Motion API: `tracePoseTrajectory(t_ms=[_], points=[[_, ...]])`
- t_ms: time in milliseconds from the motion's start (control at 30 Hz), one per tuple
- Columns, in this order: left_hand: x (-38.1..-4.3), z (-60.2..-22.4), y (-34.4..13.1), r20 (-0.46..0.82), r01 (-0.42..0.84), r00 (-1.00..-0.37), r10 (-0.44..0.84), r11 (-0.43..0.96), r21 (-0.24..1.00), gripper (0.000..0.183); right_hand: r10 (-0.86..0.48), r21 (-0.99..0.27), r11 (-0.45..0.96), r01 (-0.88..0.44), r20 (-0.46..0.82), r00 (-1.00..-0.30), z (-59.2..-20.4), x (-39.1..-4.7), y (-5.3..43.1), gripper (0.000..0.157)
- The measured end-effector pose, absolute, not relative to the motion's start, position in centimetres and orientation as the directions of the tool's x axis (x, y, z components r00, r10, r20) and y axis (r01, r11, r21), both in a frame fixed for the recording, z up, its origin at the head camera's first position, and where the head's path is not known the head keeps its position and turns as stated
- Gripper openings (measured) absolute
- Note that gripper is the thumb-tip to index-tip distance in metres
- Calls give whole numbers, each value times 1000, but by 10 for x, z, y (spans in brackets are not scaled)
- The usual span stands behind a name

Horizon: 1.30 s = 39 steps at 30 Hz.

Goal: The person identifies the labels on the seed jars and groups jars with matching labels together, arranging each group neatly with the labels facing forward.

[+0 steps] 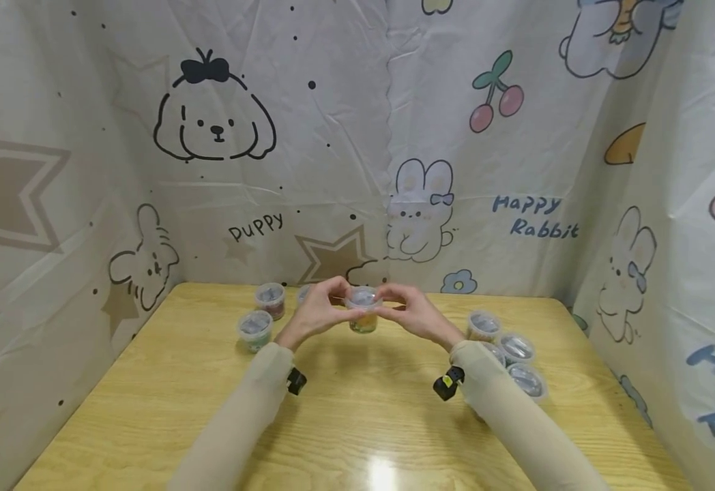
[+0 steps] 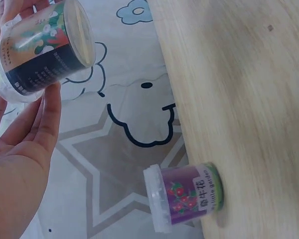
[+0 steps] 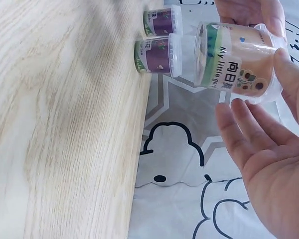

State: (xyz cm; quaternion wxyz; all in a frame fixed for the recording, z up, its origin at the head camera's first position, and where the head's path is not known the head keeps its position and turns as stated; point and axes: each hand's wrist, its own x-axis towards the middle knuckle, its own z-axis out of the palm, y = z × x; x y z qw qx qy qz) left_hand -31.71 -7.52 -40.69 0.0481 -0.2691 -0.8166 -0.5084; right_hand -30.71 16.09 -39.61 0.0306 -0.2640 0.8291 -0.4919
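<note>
Above the far middle of the table, both hands hold a lidded plastic cup (image 1: 363, 323) between them, at its lid. My left hand (image 1: 323, 311) has thumb and fingers at the left of the rim; my right hand (image 1: 417, 312) does the same from the right. An orange and green label reading "My little garden" with sunflowers faces the right wrist view on this cup (image 3: 234, 62). Its dark text panel shows in the left wrist view, where the cup (image 2: 42, 52) is tipped by the camera's angle. Some right fingers (image 3: 244, 134) extend beside the cup.
Lidded cups (image 1: 255, 330) stand at the left, one partly behind my left hand; a purple-labelled cup (image 2: 187, 195) is near the table's back edge. At the right, several more cups (image 1: 517, 348) cluster by my right forearm, which partly hides them. A printed curtain (image 1: 333, 136) encloses the wooden table (image 1: 357, 409).
</note>
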Motion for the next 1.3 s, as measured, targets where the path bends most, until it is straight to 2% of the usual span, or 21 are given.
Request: tracePoseTrajectory(t_ms=[167,433,667,900,1067,1300], points=[[-315,-408,-74,348,477,-860,373,348,807,30,-437,-816,415,-403,210,-875,-397,-304,153,11],[-311,-411,-70,383,489,-870,312,435,756,36,-323,-776,501,-384,244,-914,-398,-296,140,12],[-313,-408,-72,365,456,-884,293,364,812,34,-281,-803,473,-362,252,-926,-395,-295,138,15],[-313,-402,-77,385,472,-869,312,289,833,31,-316,-843,417,-340,217,-924,-392,-299,145,24],[-314,-401,-83,348,443,-875,336,265,857,30,-358,-876,356,-325,193,-914,-394,-301,151,29],[-312,-402,-85,293,395,-885,361,252,883,35,-375,-885,331,-327,194,-906,-399,-299,151,22]])
